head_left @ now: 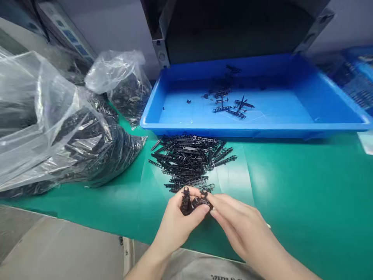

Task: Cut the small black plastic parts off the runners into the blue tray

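Both hands meet near the front edge of the green table. My left hand (182, 219) is closed around several black plastic strips (186, 202) with ring-shaped ends. My right hand (237, 217) pinches at the right side of the same bunch, its fingers on a ringed black piece (204, 194). How far the pieces reach below the fingers is hidden. Just beyond my fingertips lies a loose pile of similar black strips (189, 157), spread on the table.
A blue tray (256, 131) behind the pile holds scattered black pieces (230, 107). Clear plastic bags of black parts (87, 144) (128, 91) stand at left. A dark panel on metal brackets (239, 31) overhangs the tray. The green table (305, 186) extends right.
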{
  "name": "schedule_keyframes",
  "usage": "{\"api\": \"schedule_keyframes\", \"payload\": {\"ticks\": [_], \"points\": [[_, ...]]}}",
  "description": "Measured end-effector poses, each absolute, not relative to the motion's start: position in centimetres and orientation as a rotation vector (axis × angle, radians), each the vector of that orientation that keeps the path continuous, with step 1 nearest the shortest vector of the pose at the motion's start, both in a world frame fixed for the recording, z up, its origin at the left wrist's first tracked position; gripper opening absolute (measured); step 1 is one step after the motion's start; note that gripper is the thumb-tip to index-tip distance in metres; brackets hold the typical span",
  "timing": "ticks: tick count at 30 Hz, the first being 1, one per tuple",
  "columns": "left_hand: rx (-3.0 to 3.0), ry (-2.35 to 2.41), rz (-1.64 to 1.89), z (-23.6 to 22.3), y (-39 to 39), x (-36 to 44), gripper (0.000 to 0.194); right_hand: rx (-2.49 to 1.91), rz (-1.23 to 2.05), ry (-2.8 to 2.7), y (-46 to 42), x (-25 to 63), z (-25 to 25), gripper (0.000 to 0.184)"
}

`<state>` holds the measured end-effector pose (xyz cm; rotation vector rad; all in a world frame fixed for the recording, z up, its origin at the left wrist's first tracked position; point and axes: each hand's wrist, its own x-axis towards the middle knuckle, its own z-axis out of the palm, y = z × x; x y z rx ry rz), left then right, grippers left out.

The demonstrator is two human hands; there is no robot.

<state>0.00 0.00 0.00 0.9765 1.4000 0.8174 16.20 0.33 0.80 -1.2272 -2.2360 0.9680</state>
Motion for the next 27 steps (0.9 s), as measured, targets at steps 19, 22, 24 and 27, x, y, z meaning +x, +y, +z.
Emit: {"api": "schedule_keyframes", "payload": {"ticks": [19, 22, 24, 27], "points": [[1.100, 1.519, 0.846, -0.2, -0.6, -0.3, 0.008, -1.308, 0.683, -2.217, -0.3, 15.3, -0.2, 0.032], [1.351, 1.694, 0.822, 0.3, 0.2, -2.3, 0.006, -1.361, 0.712, -2.200, -0.1, 15.6, -0.2, 0.033], [1.489, 1.795, 0.805, 0.2, 1.0, -3.3, 0.007, -1.394, 0.755, -2.185, 0.1, 15.7, -0.1, 0.033], [1.716, 1.805, 0.764, -0.4, 2.2, -3.8, 0.012, -1.429, 0.891, -2.153, 0.3, 15.7, 0.0, 0.035]]}}
